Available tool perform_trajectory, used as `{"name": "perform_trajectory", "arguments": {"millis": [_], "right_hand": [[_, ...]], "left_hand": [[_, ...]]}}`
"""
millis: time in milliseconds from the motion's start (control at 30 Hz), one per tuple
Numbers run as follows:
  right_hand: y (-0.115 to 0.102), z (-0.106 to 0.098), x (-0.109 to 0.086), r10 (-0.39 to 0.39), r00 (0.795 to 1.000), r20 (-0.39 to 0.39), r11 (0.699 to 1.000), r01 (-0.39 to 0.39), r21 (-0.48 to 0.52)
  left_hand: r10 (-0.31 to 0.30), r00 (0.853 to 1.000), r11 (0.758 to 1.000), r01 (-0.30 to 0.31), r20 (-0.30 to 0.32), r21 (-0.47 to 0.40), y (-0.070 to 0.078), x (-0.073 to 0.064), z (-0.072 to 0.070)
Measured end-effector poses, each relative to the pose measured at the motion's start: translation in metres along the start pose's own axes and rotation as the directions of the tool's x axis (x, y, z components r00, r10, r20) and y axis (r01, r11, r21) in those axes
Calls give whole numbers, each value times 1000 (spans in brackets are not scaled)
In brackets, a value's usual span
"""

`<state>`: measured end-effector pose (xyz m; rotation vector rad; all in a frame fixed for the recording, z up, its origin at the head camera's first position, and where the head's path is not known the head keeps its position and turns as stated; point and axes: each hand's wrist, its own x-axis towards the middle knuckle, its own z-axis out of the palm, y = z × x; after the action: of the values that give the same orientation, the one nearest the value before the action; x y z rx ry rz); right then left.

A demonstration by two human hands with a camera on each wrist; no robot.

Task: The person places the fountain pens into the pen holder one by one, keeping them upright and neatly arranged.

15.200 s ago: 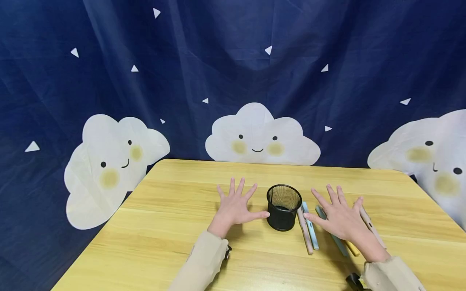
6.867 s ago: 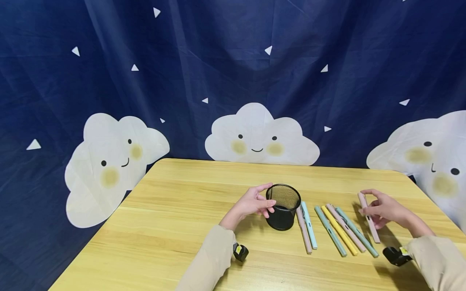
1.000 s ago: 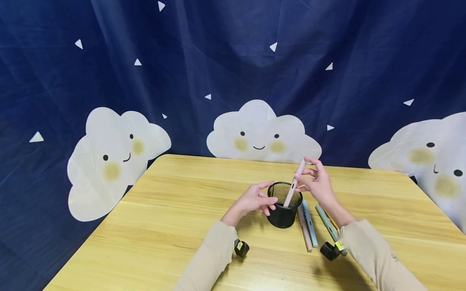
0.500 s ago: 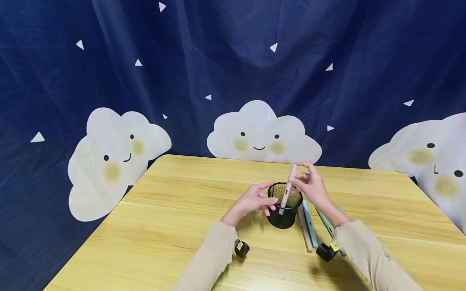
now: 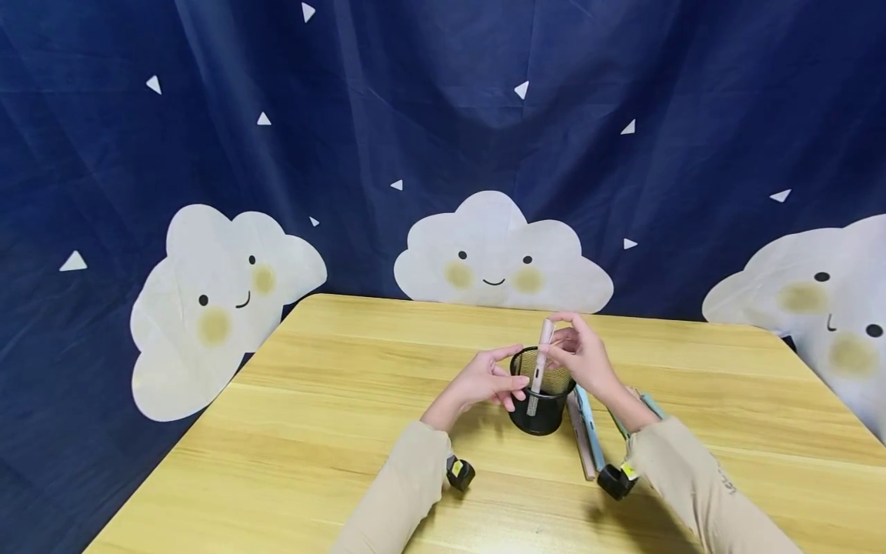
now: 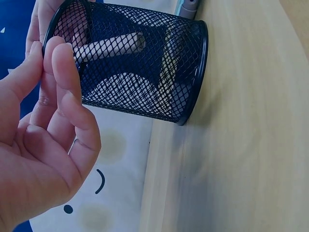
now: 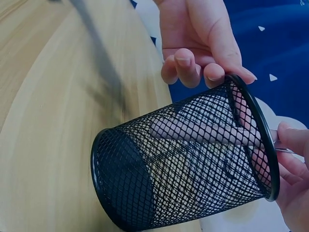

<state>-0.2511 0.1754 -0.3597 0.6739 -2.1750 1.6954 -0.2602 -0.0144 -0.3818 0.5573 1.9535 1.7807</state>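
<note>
A black mesh pen holder [image 5: 536,419] stands on the table. My left hand [image 5: 479,381] grips its rim from the left, and in the left wrist view the thumb and fingertips meet at the rim [image 6: 47,36]. My right hand [image 5: 587,360] pinches a pale pink pen [image 5: 542,346] near its top, above the holder's mouth. Nearly upright, the pen has its lower part inside the holder. Through the mesh in the right wrist view, the pen's lower end [image 7: 161,128] shows above the holder's base [image 7: 123,186].
Just right of the holder lie a dusty pink pen [image 5: 580,438] and a light blue pen [image 5: 590,427]. Farther right, green pens [image 5: 652,404] are partly hidden under my right forearm. The wooden table [image 5: 298,438] reaches back to a dark blue cloud-print curtain [image 5: 443,100].
Earlier both hands were spread open; then the right hand took the pink pen at the right. Over the last second it has moved left and down, lowering the pen into the holder.
</note>
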Motion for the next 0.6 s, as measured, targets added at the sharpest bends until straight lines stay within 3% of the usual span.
{"name": "perform_trajectory", "arguments": {"millis": [400,600], "right_hand": [[-26,7,-2,-19,999,42,996,23,-85],[-29,7,-2,-13,998,56,994,19,-105]], "left_hand": [[1,1000,1000,-1,6,-16,2,0,0],[2,1000,1000,-2,2,-16,2,-1,0]]}}
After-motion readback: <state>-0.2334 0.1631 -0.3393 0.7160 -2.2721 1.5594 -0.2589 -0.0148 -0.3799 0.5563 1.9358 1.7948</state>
